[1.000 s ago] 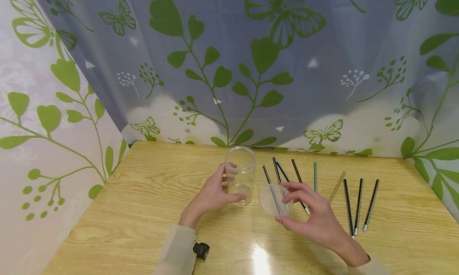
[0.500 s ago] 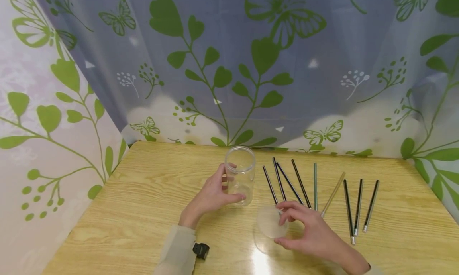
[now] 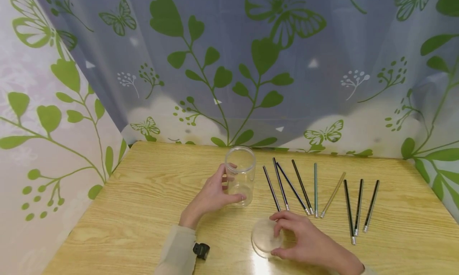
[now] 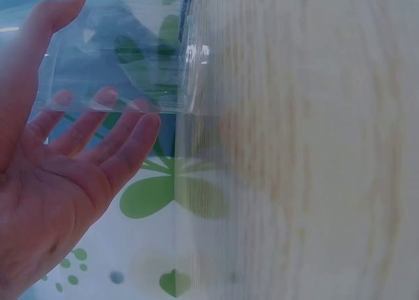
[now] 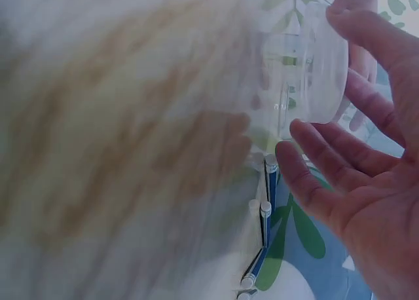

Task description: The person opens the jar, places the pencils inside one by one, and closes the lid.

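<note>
A clear plastic jar (image 3: 247,180) stands upright and uncapped on the wooden table. My left hand (image 3: 211,194) holds it from the left, thumb on the near side and fingers around the far side. In the left wrist view, the jar's transparent wall (image 4: 124,48) shows between thumb and fingers. Nearer to me and to the right, my right hand (image 3: 305,242) pinches a round translucent lid (image 3: 263,236) by its edge, low over the table. The right wrist view shows the same lid (image 5: 325,67) between thumb and fingertips.
Several dark pencils (image 3: 271,188) lie beyond the right hand, with a teal pencil (image 3: 316,189) and a tan pencil (image 3: 333,195) beside them. Further right lie 3 black pencils (image 3: 349,211). A leaf-patterned curtain (image 3: 215,119) hangs along the table's back edge.
My right hand has brought the lid from above the pencils toward me and slightly left, lowering it close to the table. The left hand and jar have stayed put.
</note>
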The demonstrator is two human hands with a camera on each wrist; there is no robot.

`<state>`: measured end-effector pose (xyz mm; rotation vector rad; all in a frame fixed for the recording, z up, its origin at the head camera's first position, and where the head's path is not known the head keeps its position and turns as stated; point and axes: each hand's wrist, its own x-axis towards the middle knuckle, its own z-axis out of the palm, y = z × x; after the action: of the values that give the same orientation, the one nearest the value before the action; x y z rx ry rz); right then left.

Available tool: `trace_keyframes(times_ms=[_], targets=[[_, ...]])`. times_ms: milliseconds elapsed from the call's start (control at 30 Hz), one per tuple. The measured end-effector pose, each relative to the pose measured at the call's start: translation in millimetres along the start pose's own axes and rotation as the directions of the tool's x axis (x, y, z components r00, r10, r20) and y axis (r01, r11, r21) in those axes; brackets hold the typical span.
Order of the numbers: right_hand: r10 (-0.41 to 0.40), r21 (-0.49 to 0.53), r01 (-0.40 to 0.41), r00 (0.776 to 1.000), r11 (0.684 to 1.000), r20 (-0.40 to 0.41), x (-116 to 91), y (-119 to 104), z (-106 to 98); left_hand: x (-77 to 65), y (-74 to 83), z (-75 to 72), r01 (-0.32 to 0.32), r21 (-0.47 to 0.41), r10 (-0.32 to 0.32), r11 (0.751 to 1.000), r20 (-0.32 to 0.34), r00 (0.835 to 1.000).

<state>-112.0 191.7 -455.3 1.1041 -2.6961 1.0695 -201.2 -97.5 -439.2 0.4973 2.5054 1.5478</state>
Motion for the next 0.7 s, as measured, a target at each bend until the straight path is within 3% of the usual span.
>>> trace_keyframes(times_ms=[333,700], targets=[[0.056,-0.068,-0.047,0.990,0.997,0.130,1.8,-4.7,-0.4,0.1,1.5,-0.5,0.001,0.005,-0.001,1.000,0.006,1.000],[0.058,-0.097,-0.041,0.982,0.994,0.180,8.3,-4.8,-2.2,-0.7,1.4,-0.8,-0.005,-0.001,0.005,1.000,0.004,1.000]])
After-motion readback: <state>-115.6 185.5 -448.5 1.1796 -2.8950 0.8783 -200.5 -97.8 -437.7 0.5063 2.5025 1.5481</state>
